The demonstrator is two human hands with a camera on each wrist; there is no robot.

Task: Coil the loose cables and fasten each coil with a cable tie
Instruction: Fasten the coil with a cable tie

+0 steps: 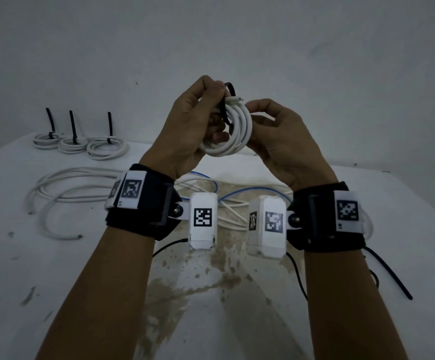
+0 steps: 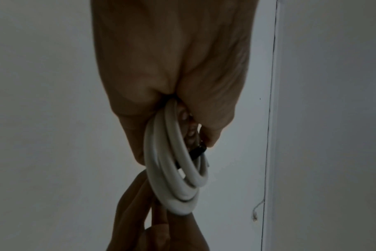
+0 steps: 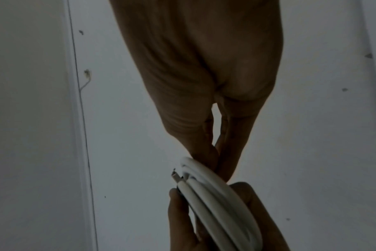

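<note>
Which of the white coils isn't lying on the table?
The white coil gripped between the left hand and right hand; the three tied coils lie at the table's far-left edge.

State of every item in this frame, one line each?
held white coil: wound, lifted, not yet cinched
black cable tie: looped round it
left hand: grips coil and tie
right hand: pinches coil's edge
three far coils: tied, on table
loose cables: uncoiled

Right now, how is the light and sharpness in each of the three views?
Head view: dim and bluish, corners darker, yet the white coil and black cable tie stay readable. Left wrist view: left hand a dark, soft shape against the paler wall. Right wrist view: right hand equally dark; the coil's cut end is fairly sharp.
</note>
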